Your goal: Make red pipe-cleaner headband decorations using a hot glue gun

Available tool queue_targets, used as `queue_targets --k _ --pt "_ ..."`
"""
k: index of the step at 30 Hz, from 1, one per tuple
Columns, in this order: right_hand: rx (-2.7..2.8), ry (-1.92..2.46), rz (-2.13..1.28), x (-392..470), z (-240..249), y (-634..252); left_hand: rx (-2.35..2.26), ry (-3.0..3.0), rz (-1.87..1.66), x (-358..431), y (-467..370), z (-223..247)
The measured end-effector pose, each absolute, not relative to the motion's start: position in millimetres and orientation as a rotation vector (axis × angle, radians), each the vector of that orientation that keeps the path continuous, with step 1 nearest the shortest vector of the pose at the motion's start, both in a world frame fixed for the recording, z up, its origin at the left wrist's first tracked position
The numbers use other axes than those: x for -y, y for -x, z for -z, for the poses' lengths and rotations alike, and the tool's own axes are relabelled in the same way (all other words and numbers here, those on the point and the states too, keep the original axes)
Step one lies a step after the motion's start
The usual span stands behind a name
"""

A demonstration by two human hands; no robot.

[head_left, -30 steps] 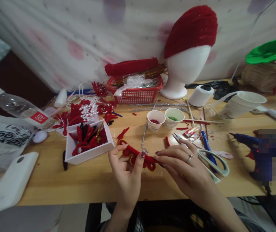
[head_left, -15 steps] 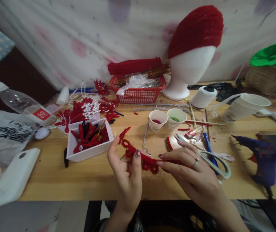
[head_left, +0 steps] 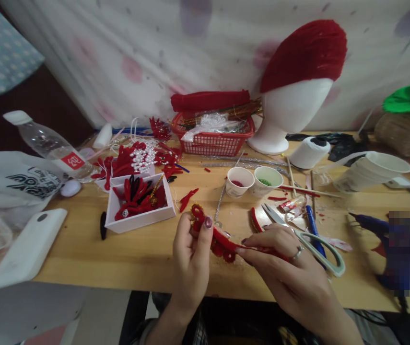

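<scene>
A red fuzzy strip with gold-edged loops and small pale beads spans both hands above the table's front part. My left hand pinches its left part between thumb and fingers, the thumb on top. On the right, my right hand, with a ring on one finger, closes thumb and fingers on the strip's other end, which its fingers partly hide. Just beyond that hand lie scissors with pale green handles, over a round white piece with a red edge. A loose red piece rests beyond my left hand.
Left: white box of red and black pieces, bottle, white power bank. Centre: cups of red beads and green beads, red basket. Right: foam head, thread spool, blue glue gun.
The camera view has shifted. My left hand's fingers are more curled round the strip, and its index finger has come down from its raised position. Both hands keep their hold.
</scene>
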State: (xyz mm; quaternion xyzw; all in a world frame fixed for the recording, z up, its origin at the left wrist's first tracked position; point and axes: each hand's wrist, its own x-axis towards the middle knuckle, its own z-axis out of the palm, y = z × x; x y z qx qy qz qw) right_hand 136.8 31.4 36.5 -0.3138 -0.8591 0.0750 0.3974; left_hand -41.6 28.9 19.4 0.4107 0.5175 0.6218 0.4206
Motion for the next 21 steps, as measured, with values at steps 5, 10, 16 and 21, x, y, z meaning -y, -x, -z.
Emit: queue_targets --k 5,10,16,21 --pt "2.180 0.833 -0.177 -28.6 -34.1 -141.1 -1.232 -0.936 -1.524 -33.5 41.0 -21.2" --pt "2.115 0.864 -0.178 -27.2 -33.5 -147.7 -1.238 -0.862 -1.491 -41.2 43.0 -16.9" --pt "2.099 0.854 -0.232 -23.2 -31.4 -154.3 -1.244 -0.934 -1.521 -46.7 42.1 -16.8" --pt "2.129 0.941 -0.313 -19.8 -23.0 -156.8 -1.214 -1.075 -1.458 -42.9 36.6 -30.6"
